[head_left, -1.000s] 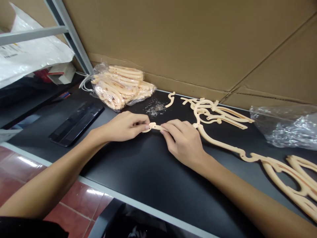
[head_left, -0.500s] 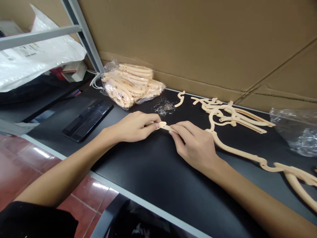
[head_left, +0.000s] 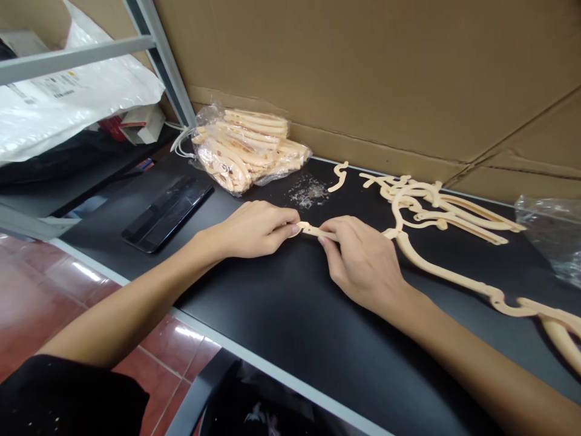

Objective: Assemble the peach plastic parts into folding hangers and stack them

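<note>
A cream plastic clothes hanger arm (head_left: 313, 231) is held between my two hands above the black tabletop. My left hand (head_left: 261, 229) pinches its notched left end between thumb and fingers. Farther along, my right hand (head_left: 361, 257) grips it with thumb and fingertips, and the palm hides its right part. Just behind the right hand lies a cream hanger with a round hook (head_left: 394, 209) and a long curved arm (head_left: 440, 272); whether it joins the held arm cannot be seen. A small loose S-shaped hanger hook (head_left: 339, 177) rests farther back.
A clear bag of hanger parts (head_left: 254, 148) lies at the back beside small shreds (head_left: 308, 192). Loose hanger pieces (head_left: 472, 215) pile up at the back right, near a crumpled plastic bag (head_left: 551, 230). A black phone-like slab (head_left: 167, 212) sits left; a metal frame (head_left: 170, 66) stands behind.
The whole view has shifted slightly, with things appearing a little farther right. My right hand is now slightly farther from my left, showing more of the hanger arm between them.
</note>
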Demonstrator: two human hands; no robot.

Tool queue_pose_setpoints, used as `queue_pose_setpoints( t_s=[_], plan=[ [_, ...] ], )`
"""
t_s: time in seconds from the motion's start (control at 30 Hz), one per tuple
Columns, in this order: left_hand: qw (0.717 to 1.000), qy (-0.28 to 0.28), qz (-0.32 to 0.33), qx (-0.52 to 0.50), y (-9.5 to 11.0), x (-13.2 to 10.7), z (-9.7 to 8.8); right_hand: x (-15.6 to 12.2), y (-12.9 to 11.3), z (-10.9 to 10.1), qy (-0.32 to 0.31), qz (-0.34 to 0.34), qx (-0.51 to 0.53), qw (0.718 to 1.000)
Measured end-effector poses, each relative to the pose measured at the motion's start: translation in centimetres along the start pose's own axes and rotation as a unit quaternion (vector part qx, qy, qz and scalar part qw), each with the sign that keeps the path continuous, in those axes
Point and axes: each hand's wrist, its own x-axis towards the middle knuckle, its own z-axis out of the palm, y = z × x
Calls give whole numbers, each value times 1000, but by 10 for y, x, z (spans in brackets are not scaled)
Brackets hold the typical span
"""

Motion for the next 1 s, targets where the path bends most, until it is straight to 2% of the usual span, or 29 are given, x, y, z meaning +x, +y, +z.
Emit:
queue_pose_setpoints(
  t_s=[0.5,1.0],
  plan=[
    [1000,-7,20,-7,0,-1,0,1,2,3,-21,8,3,1000],
    [998,10,43,41,4,-3,4,1,5,1,-49,13,27,998]
  ],
)
